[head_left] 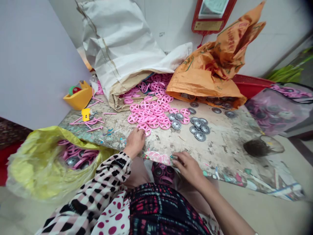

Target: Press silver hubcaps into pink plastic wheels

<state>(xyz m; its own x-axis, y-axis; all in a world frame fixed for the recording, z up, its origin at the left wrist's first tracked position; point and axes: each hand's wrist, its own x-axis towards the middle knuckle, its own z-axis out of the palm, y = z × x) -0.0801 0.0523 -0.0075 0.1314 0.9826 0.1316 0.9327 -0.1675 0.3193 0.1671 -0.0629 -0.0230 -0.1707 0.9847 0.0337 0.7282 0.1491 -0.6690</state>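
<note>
Left fingers (140,131) touch the nearest pink wheel (147,131) of the pile (153,114).

The paint-stained worktable (225,150) supports a white woven sack (122,42), an orange sack (202,68), pink spoked plastic rings (165,123), grey discs (200,136), pink rods (95,129) and a yellow tape dispenser (81,99).

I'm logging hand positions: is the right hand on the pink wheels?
No: the right hand is by the near edge of the table, while the left hand is at the pink wheels.
</note>
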